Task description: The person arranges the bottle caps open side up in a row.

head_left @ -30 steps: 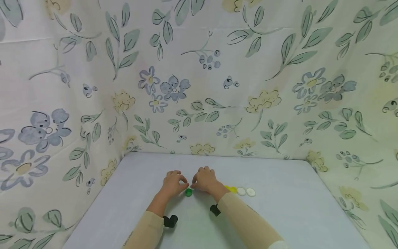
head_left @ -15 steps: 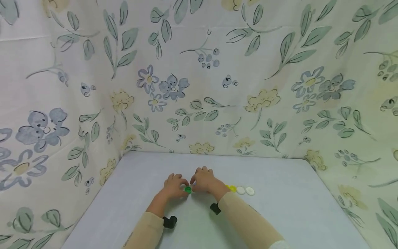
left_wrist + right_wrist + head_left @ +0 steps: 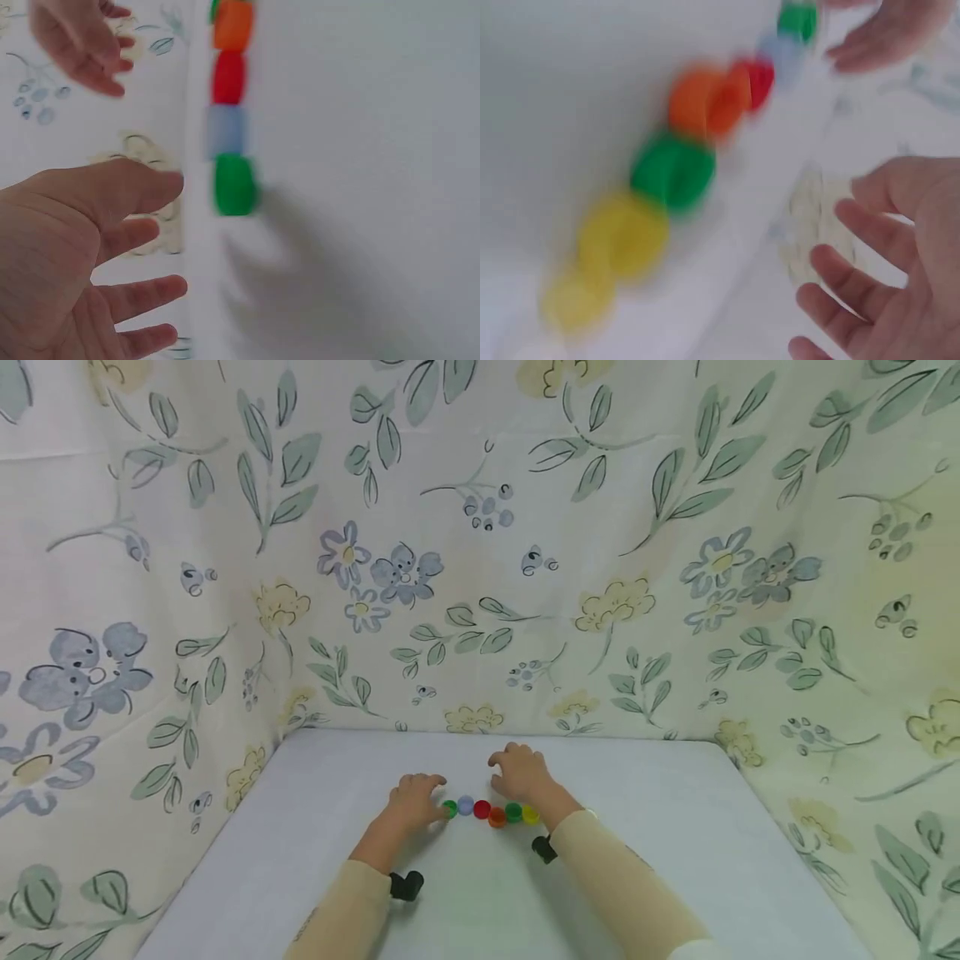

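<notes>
Round bottle caps stand in a row, touching or close together. From the left, in the head view, come a green cap [image 3: 450, 809], a light blue cap [image 3: 466, 806], a red cap [image 3: 482, 810], an orange cap [image 3: 497, 817], a second green cap [image 3: 513, 812] and a yellow cap [image 3: 531, 815]. My left hand [image 3: 412, 802] is beside the left green cap, fingers spread and holding nothing; its wrist view shows a gap to that cap [image 3: 236, 185]. Above the row's right part is my right hand [image 3: 522, 774], fingers loosely bent around nothing. Its forearm covers the row's right end.
A white table [image 3: 465, 893] bears the row, with a floral cloth [image 3: 480, 568] hanging behind it and at the sides. In the right wrist view a smaller yellow cap [image 3: 576, 300] and a blurred white one [image 3: 532, 345] continue the row.
The left green cap has moved back into line beside the light blue one, and my left hand has let go of it. My right hand has moved right, uncovering the middle caps.
</notes>
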The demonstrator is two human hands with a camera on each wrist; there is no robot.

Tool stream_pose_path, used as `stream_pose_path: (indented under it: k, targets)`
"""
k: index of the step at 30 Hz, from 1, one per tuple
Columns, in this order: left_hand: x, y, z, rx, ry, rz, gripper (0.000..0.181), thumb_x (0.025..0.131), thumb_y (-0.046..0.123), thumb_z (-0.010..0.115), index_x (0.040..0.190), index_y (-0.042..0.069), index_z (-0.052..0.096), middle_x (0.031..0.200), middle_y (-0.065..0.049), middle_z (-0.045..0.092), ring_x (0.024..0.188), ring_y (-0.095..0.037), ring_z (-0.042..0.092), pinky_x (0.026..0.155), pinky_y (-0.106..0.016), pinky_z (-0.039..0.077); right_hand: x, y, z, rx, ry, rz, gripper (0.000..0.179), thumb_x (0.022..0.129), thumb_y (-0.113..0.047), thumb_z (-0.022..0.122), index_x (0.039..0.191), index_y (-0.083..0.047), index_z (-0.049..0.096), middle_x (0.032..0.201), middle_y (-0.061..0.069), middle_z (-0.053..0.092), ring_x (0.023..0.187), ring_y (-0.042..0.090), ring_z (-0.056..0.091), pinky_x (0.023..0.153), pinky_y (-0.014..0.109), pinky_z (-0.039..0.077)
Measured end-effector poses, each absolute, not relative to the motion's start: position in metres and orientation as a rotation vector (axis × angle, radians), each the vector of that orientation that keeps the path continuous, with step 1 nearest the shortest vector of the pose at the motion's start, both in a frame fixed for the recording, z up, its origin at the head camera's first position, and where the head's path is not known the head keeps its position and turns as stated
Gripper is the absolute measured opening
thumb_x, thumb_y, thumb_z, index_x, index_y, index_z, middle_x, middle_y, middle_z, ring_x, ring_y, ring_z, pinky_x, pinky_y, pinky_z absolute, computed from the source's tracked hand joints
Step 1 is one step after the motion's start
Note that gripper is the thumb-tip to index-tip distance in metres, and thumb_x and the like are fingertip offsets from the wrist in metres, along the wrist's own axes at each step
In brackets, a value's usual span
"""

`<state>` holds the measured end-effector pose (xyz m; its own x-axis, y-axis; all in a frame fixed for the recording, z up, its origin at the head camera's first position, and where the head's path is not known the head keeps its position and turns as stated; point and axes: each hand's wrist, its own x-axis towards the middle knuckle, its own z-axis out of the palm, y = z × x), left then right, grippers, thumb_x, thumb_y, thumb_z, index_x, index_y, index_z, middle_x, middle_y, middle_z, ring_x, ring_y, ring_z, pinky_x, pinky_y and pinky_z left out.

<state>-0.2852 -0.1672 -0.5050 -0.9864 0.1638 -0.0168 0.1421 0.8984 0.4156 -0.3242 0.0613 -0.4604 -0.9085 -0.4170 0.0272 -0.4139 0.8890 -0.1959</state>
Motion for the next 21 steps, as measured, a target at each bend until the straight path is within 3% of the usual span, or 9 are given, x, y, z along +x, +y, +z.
stream_pose_path:
  k: [5,8,11,15,21]
  targets:
    - [-0.315,-0.174,-0.437,0.339,3.185,0.601,0.056,0.101,0.031,0.064,0.148,0.003,0.050,0.148,-0.026,0.048,0.139,-0.047,0.040,0.112,-0.061,0.035,-0.360,0.104,-0.419,-0.524,3.254,-0.269,0.047,0.102,-0.030,0.057,0.143,-0.007,0.056,0.139,0.021,0.054,0.126,0.039,0.052,0.105,0.054,0.043]
    - [-0.339,-0.175,-0.394,0.353,3.321,0.502,0.061,0.106,0.037,0.053,0.155,0.002,0.039,0.158,-0.028,0.035,0.148,-0.047,0.026,0.118,-0.059,0.026,-0.380,0.128,-0.395,-0.384,3.343,-0.204,0.063,0.106,-0.041,0.048,0.158,-0.007,0.035,0.159,0.025,0.034,0.146,0.044,0.030,0.116,0.060,0.028]
    - [-0.359,-0.176,-0.363,0.232,3.359,0.375,0.067,0.109,0.045,0.040,0.163,0.007,0.024,0.167,-0.026,0.015,0.154,-0.046,0.006,0.121,-0.060,0.014,-0.390,0.146,-0.379,-0.256,3.357,-0.215,0.076,0.106,-0.052,0.042,0.164,-0.011,0.017,0.168,0.025,0.009,0.154,0.047,0.003,0.119,0.065,0.009]
    - [-0.367,-0.183,-0.349,0.072,3.276,0.283,0.073,0.109,0.054,0.028,0.166,0.013,0.009,0.169,-0.024,-0.001,0.154,-0.043,-0.006,0.121,-0.061,0.004,-0.392,0.155,-0.377,-0.191,3.314,-0.248,0.082,0.105,-0.060,0.036,0.166,-0.014,0.006,0.169,0.024,-0.005,0.153,0.045,-0.010,0.119,0.067,0.001]
    - [-0.360,-0.183,-0.354,0.037,3.239,0.275,0.071,0.109,0.055,0.025,0.166,0.015,0.009,0.169,-0.024,0.002,0.154,-0.044,-0.004,0.121,-0.062,0.005,-0.388,0.148,-0.384,-0.202,3.298,-0.207,0.083,0.104,-0.064,0.034,0.166,-0.016,0.007,0.169,0.023,-0.003,0.154,0.045,-0.008,0.118,0.067,0.002]
